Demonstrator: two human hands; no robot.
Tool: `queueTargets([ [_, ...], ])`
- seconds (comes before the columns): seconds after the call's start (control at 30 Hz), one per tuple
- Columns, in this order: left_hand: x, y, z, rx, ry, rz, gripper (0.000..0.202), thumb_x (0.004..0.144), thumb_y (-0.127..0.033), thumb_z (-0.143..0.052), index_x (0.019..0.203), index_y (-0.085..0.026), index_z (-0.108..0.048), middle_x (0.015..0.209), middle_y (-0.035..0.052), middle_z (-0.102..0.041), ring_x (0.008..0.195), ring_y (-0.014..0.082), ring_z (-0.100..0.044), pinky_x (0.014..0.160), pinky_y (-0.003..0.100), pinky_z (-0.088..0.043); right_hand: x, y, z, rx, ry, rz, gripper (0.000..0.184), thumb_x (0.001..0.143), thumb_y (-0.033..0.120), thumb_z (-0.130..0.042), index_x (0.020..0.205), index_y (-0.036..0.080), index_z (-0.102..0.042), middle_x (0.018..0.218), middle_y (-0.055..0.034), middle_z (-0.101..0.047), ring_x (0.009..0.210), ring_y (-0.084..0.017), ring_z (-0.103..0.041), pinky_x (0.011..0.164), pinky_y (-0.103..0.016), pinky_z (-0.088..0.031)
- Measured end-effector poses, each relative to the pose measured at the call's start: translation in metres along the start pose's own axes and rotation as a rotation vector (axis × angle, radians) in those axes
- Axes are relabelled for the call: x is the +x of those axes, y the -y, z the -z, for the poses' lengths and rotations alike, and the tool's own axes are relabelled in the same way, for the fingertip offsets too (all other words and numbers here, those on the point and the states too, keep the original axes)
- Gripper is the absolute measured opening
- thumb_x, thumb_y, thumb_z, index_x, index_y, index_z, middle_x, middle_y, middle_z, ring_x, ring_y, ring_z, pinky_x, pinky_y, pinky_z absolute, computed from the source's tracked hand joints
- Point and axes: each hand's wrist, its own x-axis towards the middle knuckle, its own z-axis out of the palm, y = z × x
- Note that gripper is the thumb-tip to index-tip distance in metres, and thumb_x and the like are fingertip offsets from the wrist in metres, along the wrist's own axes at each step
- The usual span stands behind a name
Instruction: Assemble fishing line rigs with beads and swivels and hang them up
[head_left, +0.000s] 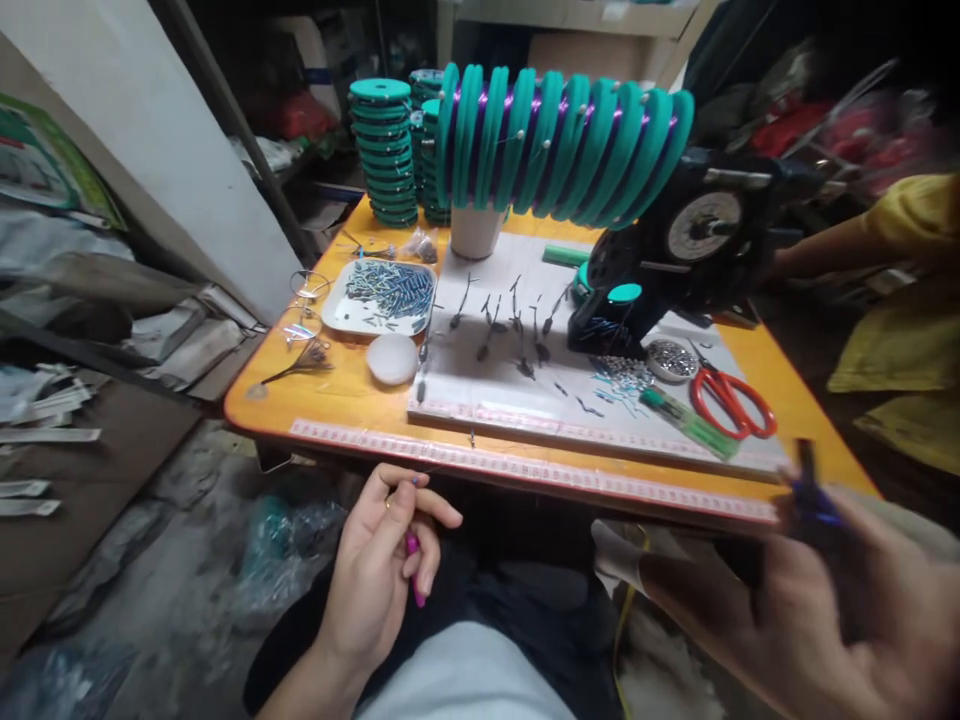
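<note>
Over my lap, in front of the table edge, my left hand (375,565) is closed. Its curled fingers hold a slim magenta stick-like thing (415,570), mostly hidden. Thumb and index finger pinch a tiny bluish piece (415,482), too small to name. At the table's right front corner, my right hand (847,590) is blurred by motion and wrapped around a dark tool with a blue part (816,500), its tip pointing up. Red-handled scissors (731,402) and a green-labelled stick (690,425) lie beyond it on the white board (495,385).
Green spools of purple line (562,145) hang in a row above the board. More green spools (382,150) stand stacked behind a white tray (334,315) of small dark pieces. A black machine (660,240) stands right; another person's arm (825,240) reaches behind it.
</note>
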Motion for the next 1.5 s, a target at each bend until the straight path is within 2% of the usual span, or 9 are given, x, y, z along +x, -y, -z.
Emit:
queueTargets([
  [0.1, 0.0, 0.0, -0.002, -0.003, 0.055, 0.006, 0.035, 0.089, -0.047, -0.068, 0.09, -0.017, -0.051, 0.068, -0.0005, -0.069, 0.032, 0.0019, -0.042, 0.034, 0.012, -0.023, -0.01, 0.044, -0.018, 0.108, 0.178, 0.23, 0.051, 0.092, 0.037, -0.057, 0.143, 0.04, -0.05, 0.109, -0.014, -0.065, 0.099, -0.034, -0.067, 0.075, -0.05, -0.054],
  [0.23, -0.001, 0.004, -0.004, -0.004, 0.124, -0.033, 0.033, 0.093, -0.047, -0.062, 0.09, -0.016, -0.052, 0.064, -0.0005, -0.068, 0.033, 0.002, -0.044, 0.035, 0.011, -0.022, -0.023, 0.079, -0.049, 0.403, 0.463, 0.446, 0.046, 0.09, 0.024, -0.058, 0.135, 0.023, -0.051, 0.112, -0.012, -0.064, 0.099, -0.028, -0.067, 0.08, -0.04, -0.058],
  [0.5, -0.002, 0.007, -0.006, 0.051, 0.134, -0.144, 0.032, 0.095, -0.048, -0.06, 0.09, -0.018, -0.054, 0.064, 0.0011, -0.068, 0.039, 0.0037, -0.045, 0.038, 0.013, -0.031, -0.037, 0.103, -0.079, 0.511, 0.504, 0.36, 0.043, 0.094, 0.021, -0.054, 0.137, 0.021, -0.047, 0.119, -0.0126, -0.061, 0.108, -0.025, -0.064, 0.09, -0.038, -0.055],
  [0.63, -0.003, 0.007, -0.006, 0.069, 0.113, -0.188, 0.028, 0.095, -0.046, -0.06, 0.089, -0.018, -0.057, 0.062, -0.0001, -0.065, 0.041, 0.0047, -0.045, 0.04, 0.014, -0.033, -0.034, 0.108, -0.083, 0.582, 0.501, 0.354, 0.042, 0.093, 0.021, -0.055, 0.134, 0.023, -0.049, 0.11, -0.0098, -0.064, 0.097, -0.022, -0.066, 0.081, -0.033, -0.056],
  [0.87, 0.0, 0.002, -0.016, -0.068, 0.103, -0.333, 0.01, 0.094, -0.033, -0.065, 0.095, -0.023, -0.067, 0.06, -0.0043, -0.049, 0.053, 0.0054, -0.044, 0.05, 0.013, -0.037, -0.049, 0.124, -0.09, 0.976, 0.649, -0.067, 0.02, 0.096, 0.024, -0.057, 0.116, 0.025, -0.058, 0.103, -0.0041, -0.069, 0.093, -0.017, -0.068, 0.082, -0.025, -0.056],
  [1.0, 0.003, -0.001, -0.027, -0.348, 0.189, -0.218, 0.014, 0.092, -0.034, -0.068, 0.086, -0.022, -0.064, 0.053, -0.0083, -0.03, 0.047, 0.0043, -0.024, 0.054, 0.014, -0.036, -0.055, 0.136, -0.093, 1.3, 0.758, -0.336, 0.018, 0.097, 0.028, -0.056, 0.114, 0.024, -0.06, 0.101, -0.0041, -0.067, 0.094, -0.018, -0.065, 0.088, -0.03, -0.054],
  [1.17, 0.001, 0.002, -0.028, -0.561, 0.21, -0.077, 0.025, 0.09, -0.038, -0.067, 0.079, -0.019, -0.055, 0.059, -0.0082, -0.021, 0.05, 0.0053, -0.017, 0.061, 0.016, -0.039, -0.055, 0.144, -0.092, 1.52, 0.764, -0.593, 0.012, 0.09, 0.032, -0.065, 0.097, 0.022, -0.064, 0.087, -0.0026, -0.06, 0.081, -0.017, -0.059, 0.077, -0.029, -0.054],
  [1.33, 0.0, 0.002, -0.018, -0.445, 0.35, -0.216, 0.025, 0.097, -0.037, -0.057, 0.079, -0.02, -0.052, 0.059, -0.0063, -0.028, 0.052, 0.0074, -0.023, 0.059, 0.017, -0.034, -0.052, 0.128, -0.088, 1.298, 0.865, -0.35, 0.021, 0.094, 0.033, -0.059, 0.114, 0.025, -0.062, 0.1, -0.0051, -0.063, 0.096, -0.021, -0.061, 0.089, -0.034, -0.052],
  [1.5, 0.005, -0.006, -0.009, -0.329, 0.409, -0.259, 0.019, 0.098, -0.033, -0.054, 0.084, -0.02, -0.055, 0.064, -0.0039, -0.04, 0.056, 0.0088, -0.032, 0.058, 0.017, -0.035, -0.04, 0.119, -0.082, 0.948, 0.882, -0.102, 0.028, 0.097, 0.031, -0.055, 0.125, 0.026, -0.055, 0.108, -0.0064, -0.062, 0.098, -0.02, -0.061, 0.083, -0.029, -0.052],
])
